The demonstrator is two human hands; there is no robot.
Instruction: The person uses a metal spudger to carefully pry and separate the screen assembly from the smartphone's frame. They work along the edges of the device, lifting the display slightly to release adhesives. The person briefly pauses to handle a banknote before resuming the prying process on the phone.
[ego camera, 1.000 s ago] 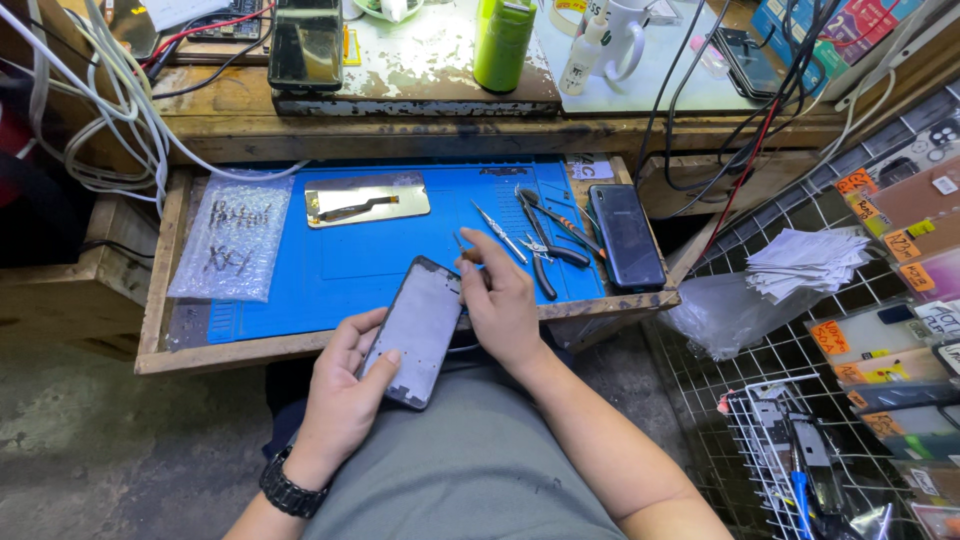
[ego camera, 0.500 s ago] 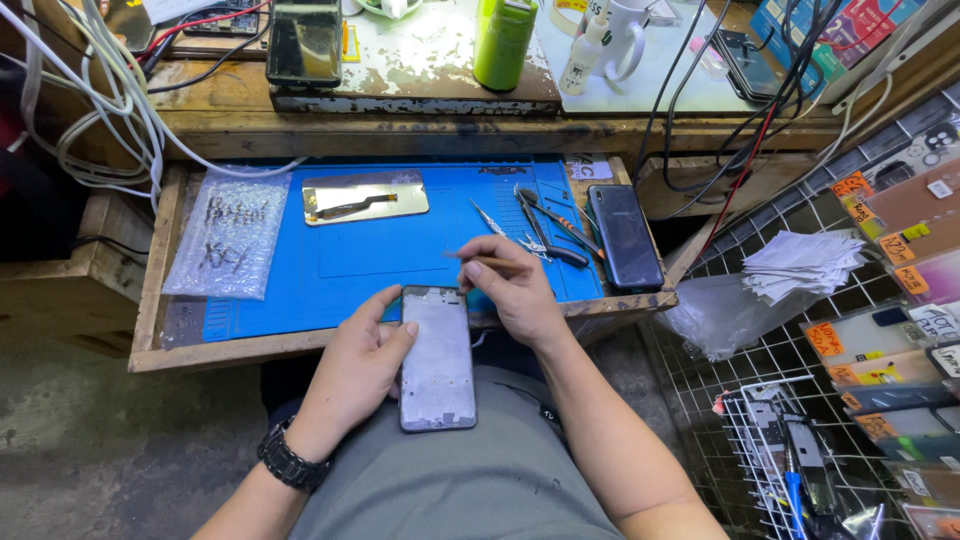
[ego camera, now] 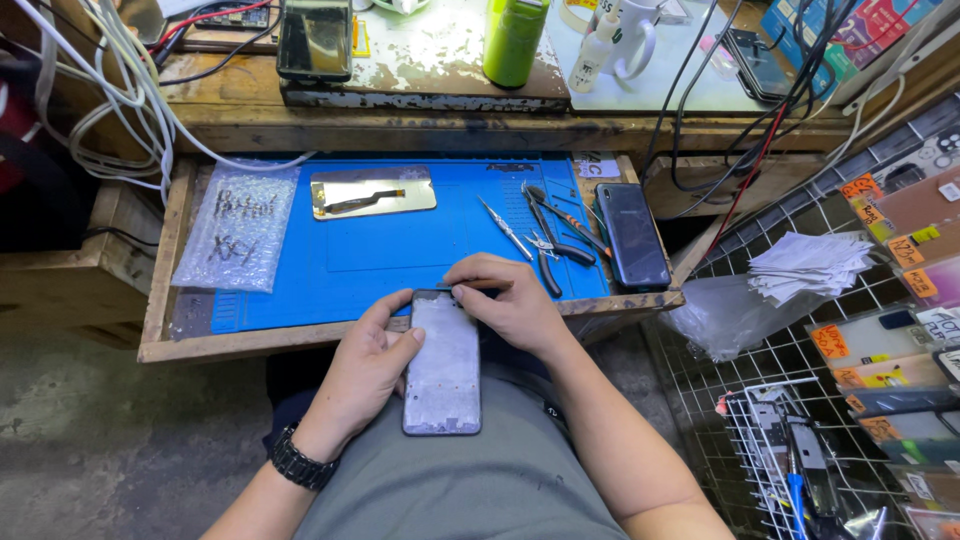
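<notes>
A phone frame (ego camera: 442, 362) with a pale grey inner face lies lengthwise over my lap, its top end at the edge of the drawer. My left hand (ego camera: 360, 375) grips its left side, thumb on the face. My right hand (ego camera: 510, 300) rests at the phone's top right corner, fingers curled around a thin metal tool (ego camera: 478, 285) whose tip touches that corner. On the blue work mat (ego camera: 390, 245) lie a gold-backed screen panel (ego camera: 372, 191), tweezers (ego camera: 503, 227), pliers (ego camera: 545, 245) and a dark phone (ego camera: 631, 235).
A bubble-wrap bag (ego camera: 238, 227) covers the mat's left end. Above the drawer the wooden bench holds a black phone (ego camera: 314, 40), a green bottle (ego camera: 514, 38), a white mug (ego camera: 632, 38) and cables (ego camera: 110, 110). A wire rack (ego camera: 790, 440) and a stack of papers (ego camera: 808, 266) stand to the right.
The phone has turned from tilted to straight along my lap and moved toward me. My right hand came back from the tools to the phone's top corner with a thin tool.
</notes>
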